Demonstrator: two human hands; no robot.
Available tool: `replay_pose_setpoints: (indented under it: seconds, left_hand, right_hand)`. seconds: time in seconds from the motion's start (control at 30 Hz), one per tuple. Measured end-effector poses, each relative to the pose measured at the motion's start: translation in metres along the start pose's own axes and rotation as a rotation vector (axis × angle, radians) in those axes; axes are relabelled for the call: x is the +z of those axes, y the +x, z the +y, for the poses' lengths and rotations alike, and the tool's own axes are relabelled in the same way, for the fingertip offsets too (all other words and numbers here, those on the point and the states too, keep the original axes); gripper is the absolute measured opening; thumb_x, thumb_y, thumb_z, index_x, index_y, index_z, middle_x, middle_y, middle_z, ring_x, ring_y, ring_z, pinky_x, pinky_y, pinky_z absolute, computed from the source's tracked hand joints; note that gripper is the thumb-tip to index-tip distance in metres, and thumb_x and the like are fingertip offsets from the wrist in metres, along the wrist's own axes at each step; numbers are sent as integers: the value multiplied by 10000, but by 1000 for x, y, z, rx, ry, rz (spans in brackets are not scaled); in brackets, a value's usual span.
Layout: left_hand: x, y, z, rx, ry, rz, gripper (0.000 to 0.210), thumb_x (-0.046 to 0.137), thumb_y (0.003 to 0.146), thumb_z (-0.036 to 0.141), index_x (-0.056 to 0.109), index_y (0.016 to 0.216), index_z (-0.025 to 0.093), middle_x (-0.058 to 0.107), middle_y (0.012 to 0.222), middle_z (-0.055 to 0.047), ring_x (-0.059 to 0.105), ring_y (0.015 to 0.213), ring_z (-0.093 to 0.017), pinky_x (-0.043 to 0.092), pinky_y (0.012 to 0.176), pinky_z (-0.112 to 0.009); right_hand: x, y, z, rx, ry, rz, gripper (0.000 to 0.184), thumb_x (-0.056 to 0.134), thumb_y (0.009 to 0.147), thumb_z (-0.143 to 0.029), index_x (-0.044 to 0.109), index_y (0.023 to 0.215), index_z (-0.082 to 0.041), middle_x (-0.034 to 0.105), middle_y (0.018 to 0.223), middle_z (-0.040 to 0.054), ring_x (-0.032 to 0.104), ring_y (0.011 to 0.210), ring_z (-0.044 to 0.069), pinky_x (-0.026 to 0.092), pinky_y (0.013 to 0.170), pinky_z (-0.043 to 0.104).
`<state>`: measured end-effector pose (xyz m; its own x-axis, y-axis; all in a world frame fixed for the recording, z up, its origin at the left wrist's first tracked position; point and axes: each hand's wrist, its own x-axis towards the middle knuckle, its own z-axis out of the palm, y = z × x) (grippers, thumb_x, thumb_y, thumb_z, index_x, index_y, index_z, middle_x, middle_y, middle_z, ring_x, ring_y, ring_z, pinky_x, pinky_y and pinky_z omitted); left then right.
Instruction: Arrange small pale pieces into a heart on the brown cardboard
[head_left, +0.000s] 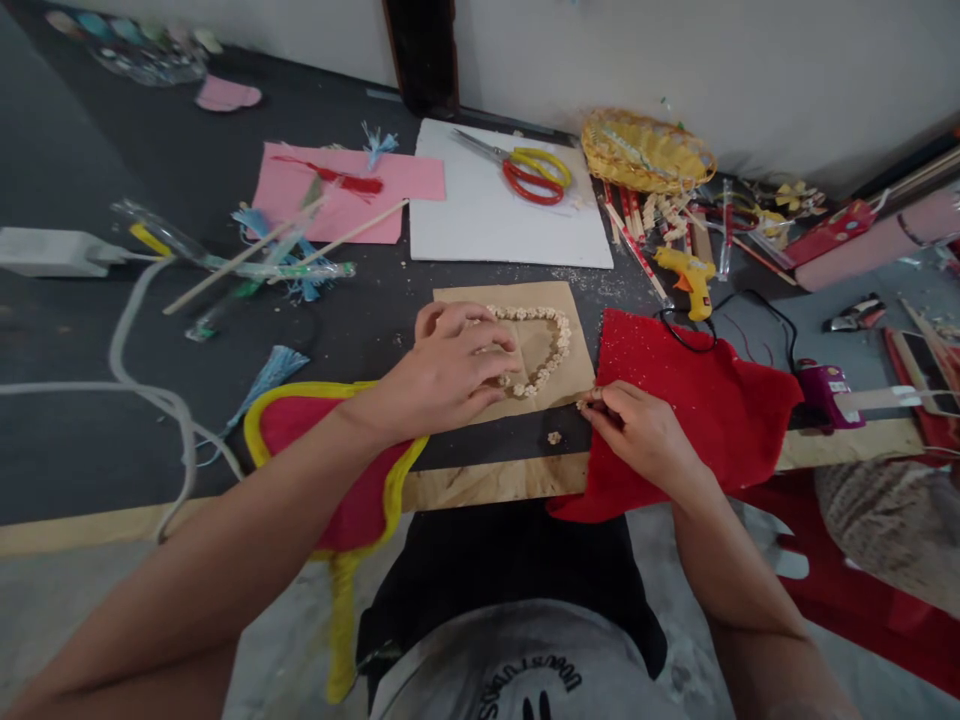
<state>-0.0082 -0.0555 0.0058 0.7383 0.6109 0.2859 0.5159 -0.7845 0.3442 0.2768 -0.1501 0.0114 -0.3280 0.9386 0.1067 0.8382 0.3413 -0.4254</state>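
Note:
Small beige flower-shaped pieces form a curved outline on a brown cardboard sheet. My left hand rests over the sheet's left side, fingers bent and apart, hiding part of the outline; nothing shows in its grasp. At the sheet's lower right corner, my right hand pinches a small beige piece between thumb and fingertips. One loose beige flower-shaped piece lies on the dark tabletop just below the cardboard. Under my right hand spreads a red cloth.
Scissors lie on a white board behind the cardboard. A yellow glue gun and wicker basket are at right. A yellow-edged pink shape overhangs the front edge. White cables cross the left.

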Motion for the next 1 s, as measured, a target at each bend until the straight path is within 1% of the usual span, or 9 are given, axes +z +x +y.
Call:
replay_pose_setpoints:
  seconds: [0.17, 0.3, 0.4, 0.53, 0.6, 0.83, 1.0]
  left_hand:
    - [6, 1, 7, 39, 50, 31, 166, 583, 975, 384, 705, 1030, 287, 682, 1236, -40, 471, 1310, -337, 291, 1091, -577]
    - [7, 1, 10, 53, 58, 31, 161, 569, 983, 351, 718, 1008, 296, 681, 1234, -21, 469, 1311, -319, 279, 1097, -561]
    - [8, 2, 11, 62, 62, 34, 199, 537, 1006, 330, 729, 978, 290, 687, 1225, -14, 477, 1303, -312, 281, 1087, -550]
    - [9, 4, 12, 39, 45, 43, 233, 531, 1012, 336, 735, 919, 274, 703, 1192, -37, 492, 1286, -318, 292, 1065, -557]
    - [8, 4, 12, 37, 46, 31, 243, 515, 1019, 334, 730, 924, 272, 700, 1210, -38, 487, 1295, -319, 298, 1063, -568]
    - [7, 3, 11, 33, 35, 53, 228, 510, 1007, 321, 707, 906, 265, 698, 1202, -39, 493, 1294, -326, 333, 1053, -580]
    - [8, 4, 11, 6, 28, 48, 247, 479, 1001, 329, 696, 891, 289, 694, 1188, -2, 492, 1306, -300, 337, 1084, -571]
  right_hand:
    - [0, 0, 0, 7, 4, -1, 155, 553, 1018, -279, 691, 997, -211, 758, 992, 84, 737, 919, 220, 596, 785, 346]
    - [0, 0, -1, 0, 10, 5, 157, 554, 1017, -278, 693, 997, -210, 754, 979, 83, 738, 914, 219, 597, 784, 341]
    - [0, 0, -1, 7, 7, 5, 154, 556, 1017, -283, 695, 1000, -220, 753, 976, 79, 735, 917, 221, 596, 791, 344]
    - [1, 0, 0, 8, 14, 13, 148, 560, 1014, -279, 694, 996, -220, 751, 974, 80, 733, 914, 221, 595, 783, 342]
    - [1, -1, 0, 6, 14, 13, 149, 557, 1015, -275, 693, 995, -218, 752, 979, 81, 734, 919, 221, 596, 786, 341]
    - [0, 0, -2, 10, 8, 3, 150, 555, 1014, -273, 694, 995, -217, 753, 977, 83, 735, 920, 220, 594, 790, 341]
    - [0, 0, -1, 10, 6, 11, 159, 552, 1012, -277, 697, 999, -214, 751, 976, 82, 731, 910, 218, 589, 782, 339]
